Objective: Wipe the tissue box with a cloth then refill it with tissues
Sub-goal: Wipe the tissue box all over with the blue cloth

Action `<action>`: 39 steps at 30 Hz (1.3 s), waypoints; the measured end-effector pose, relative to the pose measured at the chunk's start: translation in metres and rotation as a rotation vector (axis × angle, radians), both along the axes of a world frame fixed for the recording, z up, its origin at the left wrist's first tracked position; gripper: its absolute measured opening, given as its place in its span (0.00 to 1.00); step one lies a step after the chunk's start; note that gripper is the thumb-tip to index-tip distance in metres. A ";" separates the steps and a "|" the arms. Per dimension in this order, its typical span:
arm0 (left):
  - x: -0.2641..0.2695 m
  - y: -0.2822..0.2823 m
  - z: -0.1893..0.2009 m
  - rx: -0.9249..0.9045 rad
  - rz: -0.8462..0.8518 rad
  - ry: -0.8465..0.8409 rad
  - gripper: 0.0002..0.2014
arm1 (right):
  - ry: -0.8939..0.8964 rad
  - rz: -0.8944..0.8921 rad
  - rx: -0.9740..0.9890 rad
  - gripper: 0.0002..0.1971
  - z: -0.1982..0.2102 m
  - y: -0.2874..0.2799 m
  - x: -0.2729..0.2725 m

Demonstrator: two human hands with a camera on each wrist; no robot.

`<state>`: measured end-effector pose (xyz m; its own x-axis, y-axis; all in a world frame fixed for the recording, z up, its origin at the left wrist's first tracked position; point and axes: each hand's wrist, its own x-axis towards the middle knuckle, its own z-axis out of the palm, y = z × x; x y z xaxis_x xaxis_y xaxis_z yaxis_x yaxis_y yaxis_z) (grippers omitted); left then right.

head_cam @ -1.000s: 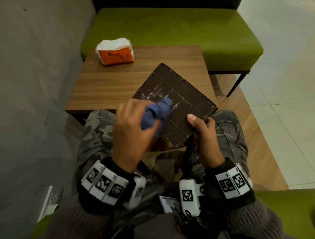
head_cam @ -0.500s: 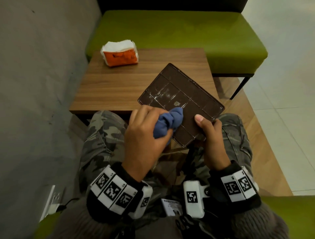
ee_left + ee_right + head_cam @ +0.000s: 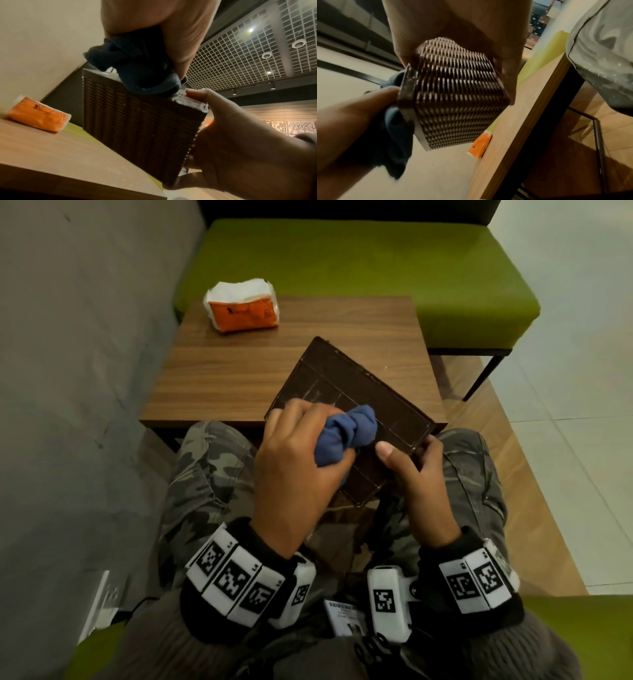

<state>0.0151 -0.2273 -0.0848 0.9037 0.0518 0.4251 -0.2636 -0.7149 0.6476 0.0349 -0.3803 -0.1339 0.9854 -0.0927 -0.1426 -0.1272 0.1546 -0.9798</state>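
Tissue box (image 3: 346, 402) held tilted above lap, flat face up, long axis running 11 to 5 o'clock. Right hand (image 3: 416, 474) clasping near corner at 5. Left hand (image 3: 291, 470) clenching bunched cloth (image 3: 349, 433) mid-face, seemingly pressed down. Tissue pack (image 3: 241, 306) far off at 11.

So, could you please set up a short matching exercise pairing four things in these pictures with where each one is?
Things:
1. blue cloth
2. tissue box
3. tissue pack
4. bench

Places:
A. beyond the table
B. far left corner of the table
C. bunched in the left hand
D. held at its near corner by the right hand

Pairs: 1-C, 2-D, 3-B, 4-A
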 end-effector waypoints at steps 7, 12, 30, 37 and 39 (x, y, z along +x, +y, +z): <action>-0.001 0.009 -0.002 -0.037 -0.019 0.082 0.13 | -0.163 0.017 -0.186 0.47 0.009 -0.012 0.002; 0.003 0.005 0.010 -0.012 -0.027 0.019 0.13 | -0.239 0.030 -0.210 0.42 0.015 -0.013 0.003; 0.000 0.002 0.015 0.114 -0.125 -0.019 0.10 | -0.269 0.088 -0.301 0.44 0.019 -0.010 0.003; 0.026 0.027 0.023 0.079 -0.006 0.044 0.14 | -0.268 0.054 -0.358 0.45 0.020 -0.013 0.000; 0.021 0.019 0.024 0.162 -0.051 0.067 0.13 | -0.273 0.046 -0.391 0.44 0.020 -0.012 0.000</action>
